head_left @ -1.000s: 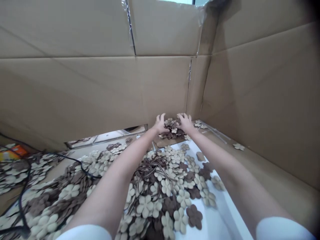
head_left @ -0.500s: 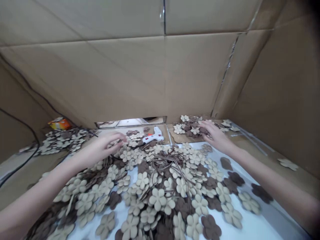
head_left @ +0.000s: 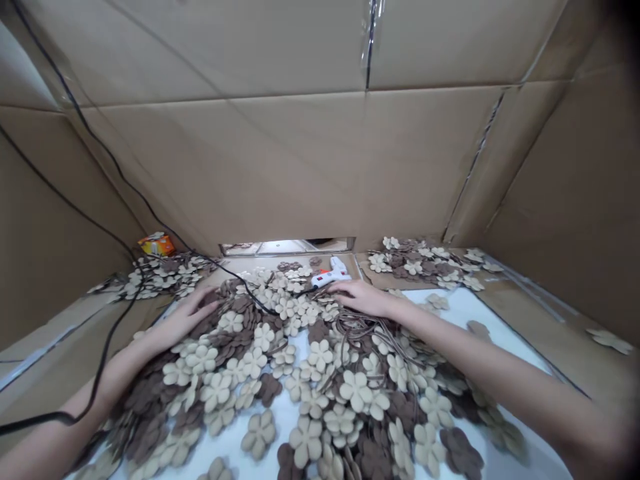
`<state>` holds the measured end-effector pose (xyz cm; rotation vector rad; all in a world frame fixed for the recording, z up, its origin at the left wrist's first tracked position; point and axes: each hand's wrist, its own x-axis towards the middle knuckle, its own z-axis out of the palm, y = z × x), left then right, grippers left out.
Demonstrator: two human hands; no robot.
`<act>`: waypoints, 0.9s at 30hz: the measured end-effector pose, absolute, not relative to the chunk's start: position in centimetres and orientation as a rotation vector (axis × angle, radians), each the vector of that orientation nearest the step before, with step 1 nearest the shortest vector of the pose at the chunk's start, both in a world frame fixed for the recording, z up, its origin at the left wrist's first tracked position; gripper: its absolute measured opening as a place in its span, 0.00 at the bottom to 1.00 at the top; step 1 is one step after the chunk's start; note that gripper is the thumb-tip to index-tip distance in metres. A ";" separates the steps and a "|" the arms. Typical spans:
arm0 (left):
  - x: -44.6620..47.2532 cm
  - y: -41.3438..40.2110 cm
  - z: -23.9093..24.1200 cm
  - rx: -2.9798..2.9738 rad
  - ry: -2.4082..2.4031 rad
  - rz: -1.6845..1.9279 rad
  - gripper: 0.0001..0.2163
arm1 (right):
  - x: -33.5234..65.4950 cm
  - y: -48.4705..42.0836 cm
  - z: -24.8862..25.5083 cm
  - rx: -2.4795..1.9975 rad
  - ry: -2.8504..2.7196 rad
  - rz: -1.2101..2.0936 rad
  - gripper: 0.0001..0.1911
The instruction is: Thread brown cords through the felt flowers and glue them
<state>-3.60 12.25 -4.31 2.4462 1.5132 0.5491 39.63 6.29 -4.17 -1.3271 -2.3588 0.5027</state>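
Note:
A wide heap of beige and brown flower-shaped cutouts (head_left: 305,373) covers a white surface inside a cardboard enclosure. My left hand (head_left: 187,313) lies flat and open on the left side of the heap, fingers stretched over brown flowers. My right hand (head_left: 363,297) rests palm down with fingers extended on the heap's far middle, just in front of a white glue gun (head_left: 331,274) and beside a bundle of brown cords (head_left: 360,327). Neither hand holds anything that I can see.
Cardboard walls (head_left: 300,153) close in the back and both sides. A smaller flower pile (head_left: 425,261) lies at the back right, another (head_left: 160,275) at the back left near an orange packet (head_left: 156,245). A black cable (head_left: 115,313) crosses my left forearm.
My right hand came from the back-right pile to the middle by the glue gun. My left hand slid left and nearer onto the heap. The view shifted slightly left.

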 end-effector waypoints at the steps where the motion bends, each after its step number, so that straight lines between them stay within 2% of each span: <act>1: -3.3 12.5 -4.3 2.436 1.481 0.526 0.30 | 38.9 6.7 -4.6 -1.348 -2.361 0.509 0.21; 4: -2.8 12.5 -4.3 2.376 1.385 0.462 0.30 | 37.9 7.3 -5.3 -1.415 -2.356 0.509 0.24; 8: -2.9 11.8 -4.5 2.326 1.361 0.457 0.28 | 37.8 7.1 -5.0 -1.450 -2.377 0.544 0.23; 12: -3.2 10.3 -4.7 2.362 1.339 0.447 0.25 | 38.2 6.7 -4.3 -1.473 -2.380 0.666 0.22; 20: -1.9 5.6 -4.7 2.409 1.333 0.517 0.20 | 39.2 5.6 -3.8 -1.500 -2.341 0.899 0.27; 25: -0.6 3.1 -4.7 2.364 1.351 0.552 0.18 | 39.5 4.9 -1.7 -1.414 -2.432 1.077 0.27; 27: 0.0 2.2 -4.2 2.370 1.351 0.533 0.18 | 39.3 5.1 -0.5 -1.382 -2.476 1.044 0.27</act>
